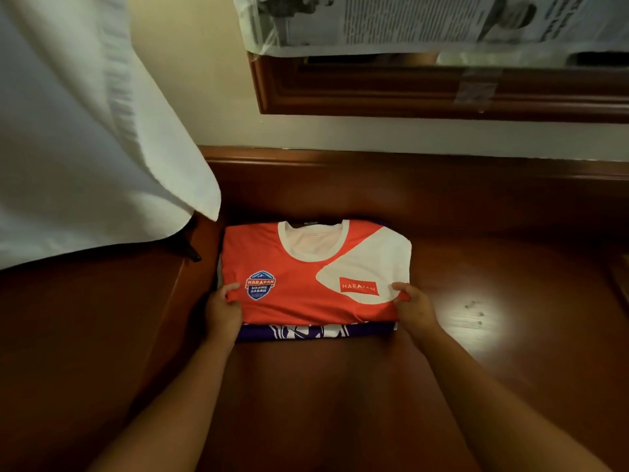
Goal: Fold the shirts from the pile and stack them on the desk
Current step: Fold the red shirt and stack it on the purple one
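A folded red and white shirt [306, 267] with a white collar and two logos lies on top of a folded purple and white shirt [313, 332], whose front edge shows beneath it. Both rest on the dark wooden desk [476, 284]. My left hand [223, 310] grips the red shirt's near left corner, thumb on top. At the near right corner, my right hand [413, 306] grips the same shirt in the same way. The pile of unfolded shirts is out of view.
A white cloth [85, 148] hangs at the left over a lower wooden surface [85, 335]. A wood-framed mirror [442, 93] covered with newspaper [425, 22] is on the wall behind the desk. A small dark object [190, 250] pokes out under the cloth.
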A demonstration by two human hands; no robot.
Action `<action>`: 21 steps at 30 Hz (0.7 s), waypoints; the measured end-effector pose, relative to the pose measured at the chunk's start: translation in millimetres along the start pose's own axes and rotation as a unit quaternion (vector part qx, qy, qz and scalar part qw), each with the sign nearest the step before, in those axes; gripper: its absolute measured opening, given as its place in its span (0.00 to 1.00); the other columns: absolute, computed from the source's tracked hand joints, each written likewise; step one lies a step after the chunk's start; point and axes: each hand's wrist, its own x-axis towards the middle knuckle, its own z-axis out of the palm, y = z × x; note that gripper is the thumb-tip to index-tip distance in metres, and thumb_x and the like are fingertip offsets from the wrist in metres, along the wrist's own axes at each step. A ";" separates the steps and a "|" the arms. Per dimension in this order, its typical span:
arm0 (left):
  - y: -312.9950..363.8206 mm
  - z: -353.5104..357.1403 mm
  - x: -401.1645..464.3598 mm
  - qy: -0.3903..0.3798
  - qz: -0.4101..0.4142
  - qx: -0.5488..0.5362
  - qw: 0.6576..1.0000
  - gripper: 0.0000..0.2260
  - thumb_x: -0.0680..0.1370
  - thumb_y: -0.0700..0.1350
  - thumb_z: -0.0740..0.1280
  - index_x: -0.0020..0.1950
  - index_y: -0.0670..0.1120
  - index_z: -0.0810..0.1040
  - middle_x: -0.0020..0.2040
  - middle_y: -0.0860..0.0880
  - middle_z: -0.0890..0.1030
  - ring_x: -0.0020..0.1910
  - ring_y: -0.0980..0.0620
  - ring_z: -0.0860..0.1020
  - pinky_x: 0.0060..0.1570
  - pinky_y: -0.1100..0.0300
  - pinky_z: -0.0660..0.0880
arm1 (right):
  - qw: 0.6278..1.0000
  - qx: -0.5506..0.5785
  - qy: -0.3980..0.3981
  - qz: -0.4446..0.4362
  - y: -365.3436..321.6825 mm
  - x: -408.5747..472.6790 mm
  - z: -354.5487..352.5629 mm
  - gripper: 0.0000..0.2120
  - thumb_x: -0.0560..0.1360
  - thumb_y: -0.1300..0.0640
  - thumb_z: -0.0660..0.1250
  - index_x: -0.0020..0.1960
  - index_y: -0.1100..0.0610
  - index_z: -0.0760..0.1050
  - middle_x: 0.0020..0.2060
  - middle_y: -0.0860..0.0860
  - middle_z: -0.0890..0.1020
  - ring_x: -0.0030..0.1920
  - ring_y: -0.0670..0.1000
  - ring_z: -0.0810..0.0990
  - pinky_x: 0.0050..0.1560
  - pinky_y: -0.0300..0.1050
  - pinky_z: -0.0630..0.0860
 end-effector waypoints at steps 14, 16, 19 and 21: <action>-4.2 15.3 -23.1 0.017 0.236 0.296 0.925 0.18 0.74 0.40 0.69 0.65 0.42 0.76 0.68 0.37 0.71 0.67 0.34 0.67 0.64 0.39 0.66 | 0.905 -0.333 0.050 -0.261 -0.2 -14.9 18.8 0.24 0.80 0.51 0.53 0.74 0.58 0.64 0.75 0.58 0.60 0.75 0.60 0.57 0.73 0.58 0.58; 0.6 28.8 -31.6 -0.057 0.271 0.339 0.899 0.21 0.79 0.49 0.62 0.71 0.46 0.71 0.73 0.41 0.67 0.73 0.37 0.61 0.69 0.40 0.60 | 0.875 -0.383 -0.052 -0.291 -4.5 -19.6 35.1 0.31 0.78 0.42 0.43 0.77 0.54 0.55 0.78 0.53 0.50 0.78 0.55 0.45 0.75 0.55 0.45; -6.0 39.0 -29.3 -0.124 0.244 0.413 0.868 0.24 0.82 0.54 0.50 0.79 0.53 0.53 0.79 0.45 0.53 0.78 0.42 0.48 0.73 0.44 0.47 | 0.828 -0.474 -0.127 -0.272 -2.8 -0.8 47.5 0.30 0.80 0.37 0.41 0.79 0.49 0.42 0.78 0.50 0.38 0.76 0.53 0.34 0.74 0.54 0.37; -13.1 35.6 -24.4 -0.138 0.211 0.433 0.865 0.25 0.83 0.54 0.48 0.79 0.55 0.44 0.79 0.46 0.44 0.78 0.43 0.42 0.74 0.46 0.43 | 0.804 -0.525 -0.126 -0.248 -3.7 17.4 44.7 0.31 0.80 0.36 0.43 0.78 0.47 0.37 0.77 0.51 0.35 0.76 0.55 0.32 0.74 0.57 0.36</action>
